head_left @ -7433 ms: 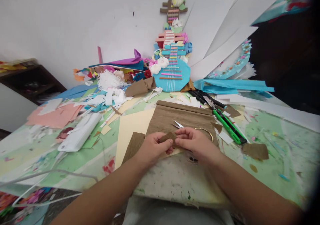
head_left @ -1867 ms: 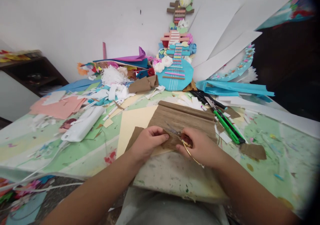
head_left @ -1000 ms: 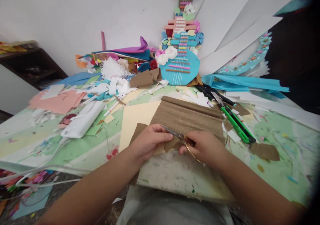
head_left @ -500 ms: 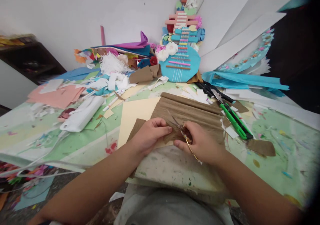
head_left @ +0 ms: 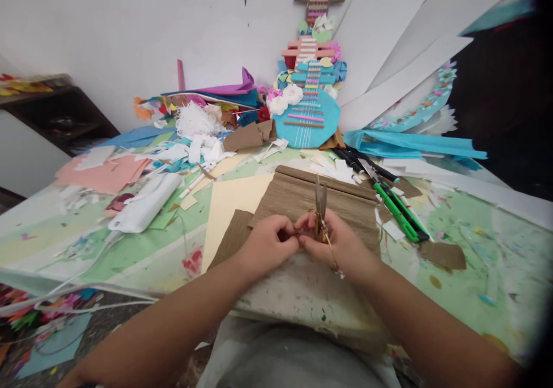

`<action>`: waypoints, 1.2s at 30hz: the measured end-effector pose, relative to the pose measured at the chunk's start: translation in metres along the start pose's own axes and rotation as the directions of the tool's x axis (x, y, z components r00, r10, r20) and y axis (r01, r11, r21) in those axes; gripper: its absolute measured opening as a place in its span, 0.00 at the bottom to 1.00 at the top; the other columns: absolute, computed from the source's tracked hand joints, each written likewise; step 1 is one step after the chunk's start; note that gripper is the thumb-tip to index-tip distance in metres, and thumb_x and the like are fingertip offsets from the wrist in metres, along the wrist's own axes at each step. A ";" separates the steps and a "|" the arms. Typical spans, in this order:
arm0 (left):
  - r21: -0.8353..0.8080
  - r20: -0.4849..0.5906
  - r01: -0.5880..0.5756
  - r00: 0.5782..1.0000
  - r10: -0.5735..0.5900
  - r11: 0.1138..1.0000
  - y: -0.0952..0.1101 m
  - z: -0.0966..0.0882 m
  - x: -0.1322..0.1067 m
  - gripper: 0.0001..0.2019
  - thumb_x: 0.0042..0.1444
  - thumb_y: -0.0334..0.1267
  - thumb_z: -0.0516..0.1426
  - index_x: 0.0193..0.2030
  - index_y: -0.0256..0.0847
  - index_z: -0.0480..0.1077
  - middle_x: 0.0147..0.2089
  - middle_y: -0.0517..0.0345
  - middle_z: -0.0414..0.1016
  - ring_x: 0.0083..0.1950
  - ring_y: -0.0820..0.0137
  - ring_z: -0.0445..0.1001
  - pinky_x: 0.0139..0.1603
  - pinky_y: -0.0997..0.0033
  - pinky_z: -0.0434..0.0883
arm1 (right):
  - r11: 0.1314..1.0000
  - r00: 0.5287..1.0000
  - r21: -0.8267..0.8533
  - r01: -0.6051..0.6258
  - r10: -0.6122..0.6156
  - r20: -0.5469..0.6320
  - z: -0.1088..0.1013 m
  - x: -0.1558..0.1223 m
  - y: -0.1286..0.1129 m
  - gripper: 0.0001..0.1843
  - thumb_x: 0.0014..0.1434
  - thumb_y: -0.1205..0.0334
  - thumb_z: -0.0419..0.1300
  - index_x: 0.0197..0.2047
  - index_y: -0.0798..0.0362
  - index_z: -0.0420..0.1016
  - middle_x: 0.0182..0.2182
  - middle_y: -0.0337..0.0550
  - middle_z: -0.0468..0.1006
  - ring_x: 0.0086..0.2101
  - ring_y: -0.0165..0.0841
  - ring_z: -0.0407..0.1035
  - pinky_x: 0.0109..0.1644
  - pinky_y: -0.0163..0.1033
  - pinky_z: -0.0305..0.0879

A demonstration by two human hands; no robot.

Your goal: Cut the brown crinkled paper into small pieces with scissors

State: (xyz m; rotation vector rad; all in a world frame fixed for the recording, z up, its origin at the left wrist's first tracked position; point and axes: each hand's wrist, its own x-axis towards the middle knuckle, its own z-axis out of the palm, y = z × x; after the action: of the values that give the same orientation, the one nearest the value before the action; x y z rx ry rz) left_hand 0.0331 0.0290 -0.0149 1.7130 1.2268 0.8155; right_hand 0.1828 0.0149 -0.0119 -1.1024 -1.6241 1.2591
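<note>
"Scissors (head_left: 321,208), where were they?"

"In the grip of your right hand (head_left: 341,243), over brown paper (head_left: 289,195), near the tabletop (head_left: 155,261)'s front edge. Your left hand (head_left: 268,243) was pinched narrow; I couldn't tell whether it held anything."

Streaked in brown on the paper sheet (head_left: 280,198), silver and gold on the scissors (head_left: 320,201). Bright green and black on the cutter (head_left: 398,211).
</note>
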 end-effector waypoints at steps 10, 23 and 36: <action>-0.040 0.089 -0.015 0.996 0.018 0.999 0.008 0.008 -0.010 0.08 0.40 0.32 0.53 0.16 0.39 0.56 0.17 0.65 0.56 0.21 0.77 0.55 0.22 0.76 0.53 | 0.996 0.997 -0.050 0.077 -0.078 -0.022 -0.005 -0.003 0.002 0.11 0.47 0.67 0.54 0.29 0.50 0.51 0.32 0.37 0.65 0.30 0.27 0.61 0.32 0.34 0.59; -0.766 0.397 0.483 0.875 -0.278 0.424 0.006 -0.009 0.001 0.15 0.39 0.28 0.60 0.35 0.40 0.61 0.27 0.62 0.68 0.22 0.81 0.65 0.22 0.81 0.58 | 0.933 0.981 -0.302 0.196 -0.187 0.057 -0.002 -0.003 -0.006 0.09 0.50 0.67 0.52 0.31 0.49 0.53 0.35 0.40 0.67 0.36 0.30 0.64 0.40 0.40 0.61; -0.658 0.530 0.626 0.780 -0.333 0.420 0.001 -0.010 0.006 0.14 0.50 0.43 0.48 0.24 0.34 0.65 0.17 0.62 0.61 0.13 0.83 0.57 0.13 0.82 0.54 | 0.985 0.991 -0.166 0.056 -0.075 -0.111 0.007 0.006 0.000 0.08 0.48 0.67 0.54 0.29 0.51 0.55 0.27 0.36 0.63 0.28 0.27 0.60 0.33 0.35 0.59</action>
State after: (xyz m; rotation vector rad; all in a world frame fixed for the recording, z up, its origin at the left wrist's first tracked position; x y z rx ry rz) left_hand 0.0262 0.0374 -0.0096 0.5994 0.8203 0.5470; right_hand 0.1745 0.0186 -0.0124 -1.1889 -1.6826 1.0149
